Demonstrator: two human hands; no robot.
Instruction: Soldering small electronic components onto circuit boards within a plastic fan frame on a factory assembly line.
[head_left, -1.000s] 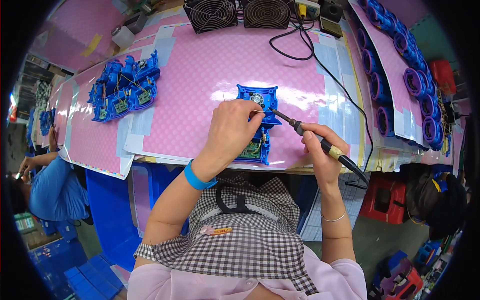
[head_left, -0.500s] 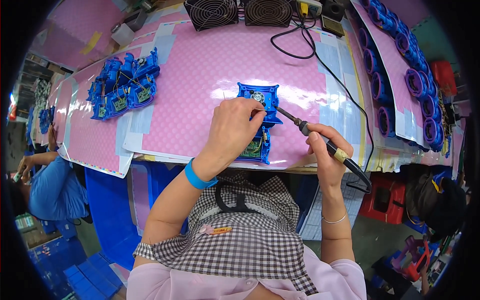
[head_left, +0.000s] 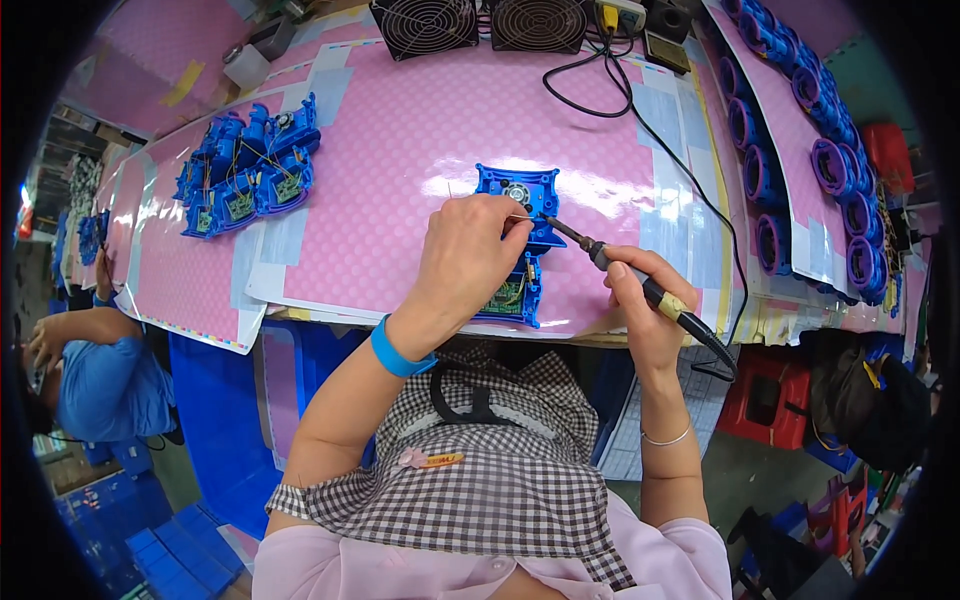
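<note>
A blue plastic housing with a round metal speaker lies on the pink table in front of me. Joined to it on the near side is a second blue half with a green circuit board. My left hand is closed over the housing's left side, pinching a thin wire between thumb and forefinger. In my right hand is a soldering iron, held like a pen. Its tip points to the left and reaches the housing near the pinched wire; whether they touch is too small to tell.
Several blue housings with wires and boards are heaped at the left. Two black fans stand at the back. The iron's black cord loops along the right. Rows of blue and purple round parts line the right side. Another person sits far left.
The soldering iron has shifted slightly left, its tip closer to my left fingertips. My left hand keeps its pinch in place. At far left, the other person's arm has moved.
</note>
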